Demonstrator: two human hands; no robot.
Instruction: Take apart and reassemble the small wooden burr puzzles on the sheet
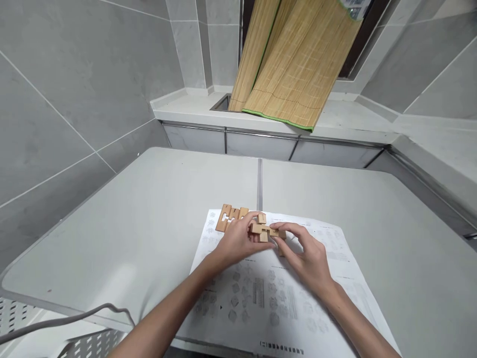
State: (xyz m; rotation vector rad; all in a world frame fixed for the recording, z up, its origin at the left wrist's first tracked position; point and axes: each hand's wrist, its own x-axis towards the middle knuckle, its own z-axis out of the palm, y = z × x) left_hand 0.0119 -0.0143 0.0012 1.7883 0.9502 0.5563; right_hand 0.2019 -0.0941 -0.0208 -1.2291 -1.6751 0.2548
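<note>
Several light wooden blocks, joined together (264, 230), are held between my two hands above a printed sheet (253, 298). My left hand (238, 238) closes its fingers round the left part of these blocks. The thumb and fingers of my right hand (307, 248) pinch the right end of the same blocks. Flat notched wooden pieces (225, 216) lie side by side on the top left of the sheet, partly hidden behind my left hand. Another bit of wood shows just under my right fingers.
The sheet lies on a white folding table (167, 199) with a centre seam. Behind it stands a counter (190, 107) with a rolled bamboo mat (294, 64) over a sink. A grey cable (85, 314) runs at the lower left.
</note>
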